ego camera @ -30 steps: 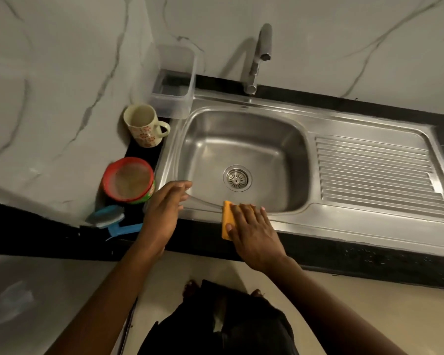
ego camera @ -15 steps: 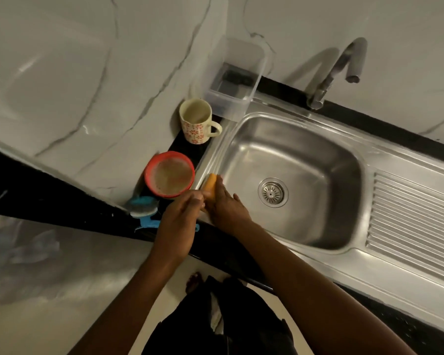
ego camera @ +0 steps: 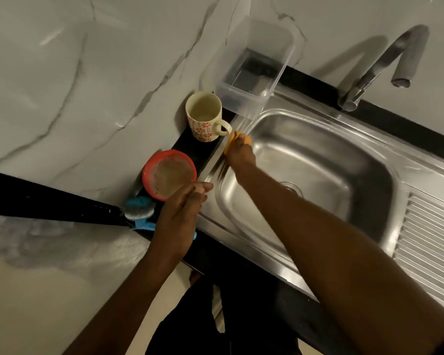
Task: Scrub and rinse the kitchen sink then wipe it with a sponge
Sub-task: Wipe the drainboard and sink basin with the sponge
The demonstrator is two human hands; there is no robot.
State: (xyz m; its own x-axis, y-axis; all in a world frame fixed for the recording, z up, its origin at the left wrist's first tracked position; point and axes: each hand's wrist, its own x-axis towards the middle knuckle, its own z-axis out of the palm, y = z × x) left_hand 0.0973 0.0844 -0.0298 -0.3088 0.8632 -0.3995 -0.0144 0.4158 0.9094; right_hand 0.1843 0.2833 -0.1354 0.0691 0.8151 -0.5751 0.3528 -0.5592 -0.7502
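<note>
A stainless steel sink [ego camera: 318, 160] with a ribbed drainboard [ego camera: 431, 242] fills the right half of the view. The drain [ego camera: 291, 187] shows partly behind my right forearm. My right hand [ego camera: 240, 156] presses a yellow sponge [ego camera: 231, 140] onto the sink's left rim, near the far-left corner of the basin. My left hand [ego camera: 182, 213] rests on the near-left corner of the rim, fingers loosely bent and holding nothing. The tap [ego camera: 379, 65] stands at the back; no water is running from it.
On the black counter strip left of the sink stand a floral mug [ego camera: 204, 116], a red bowl [ego camera: 168, 174] with cloudy liquid and a blue scrub brush [ego camera: 139, 208]. A clear plastic container [ego camera: 254, 70] sits at the sink's far-left corner. Marble wall surrounds it.
My right hand slid the sponge from the sink's front rim to the left rim, then farther back toward the mug. My left hand stayed at the near-left corner. The view swung left.
</note>
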